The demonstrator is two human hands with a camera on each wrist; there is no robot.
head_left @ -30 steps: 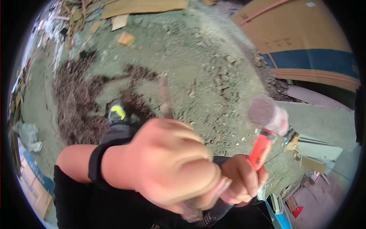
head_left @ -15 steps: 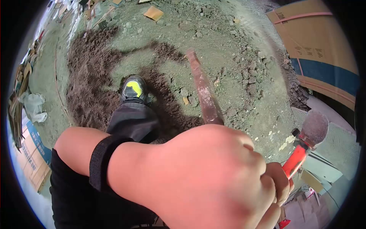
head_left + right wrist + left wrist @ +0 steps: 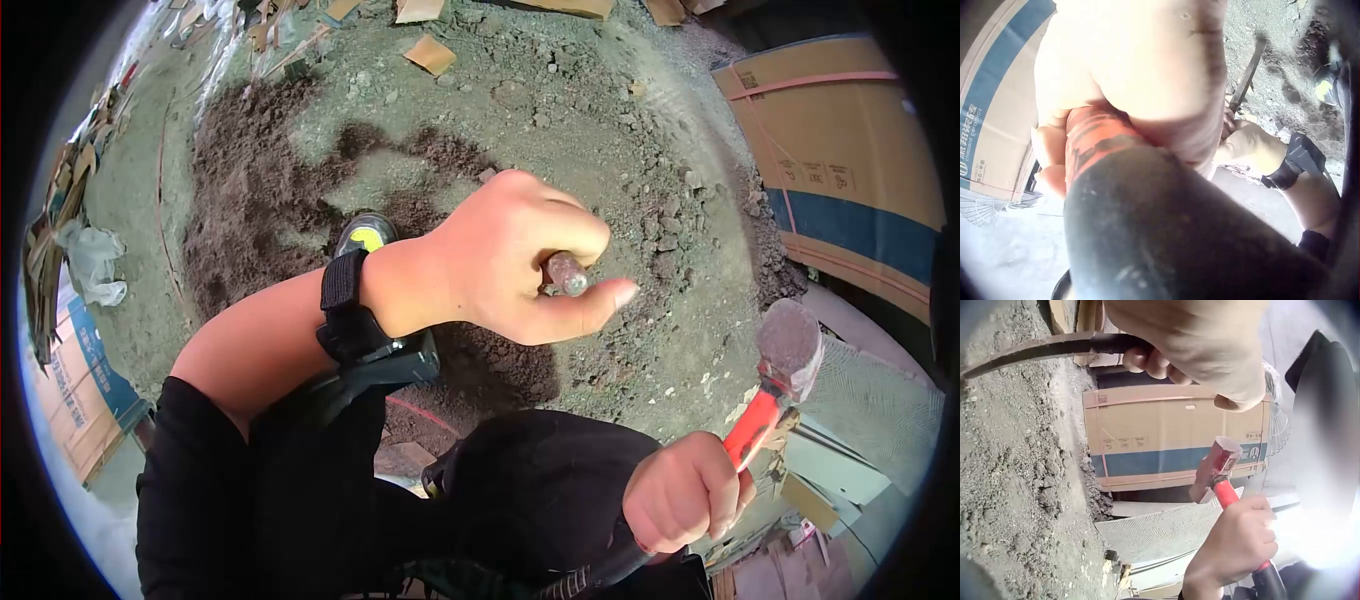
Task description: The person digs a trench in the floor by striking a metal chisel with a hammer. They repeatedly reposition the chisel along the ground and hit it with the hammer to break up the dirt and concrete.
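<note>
My left hand (image 3: 510, 265) grips a long steel chisel (image 3: 1041, 351) in front of me. From the head view the chisel's blunt end shows between thumb and forefinger, while the fist hides most of the shaft. In the left wrist view the shaft slants down to the rough ground. My right hand (image 3: 685, 495) holds a hammer by its red and black handle (image 3: 1107, 140), low on the right. The hammer's dusty block head (image 3: 790, 350) points up, apart from the chisel. Below the left forearm, a shoe (image 3: 366, 235) with a yellow patch stands on the ground.
Dark loose soil (image 3: 245, 190) and rubble spread over the greenish ground. A large cardboard box (image 3: 830, 140) with a blue band stands at the right, near flat panels (image 3: 840, 460). Cardboard scraps (image 3: 430, 55) lie ahead, and a crumpled plastic bag (image 3: 95, 265) is at the left.
The left hand, earlier close beside the right one, has moved forward and away from it. The chisel has swung from lying lengthwise in view to nearly end-on. The hammer has shifted right.
</note>
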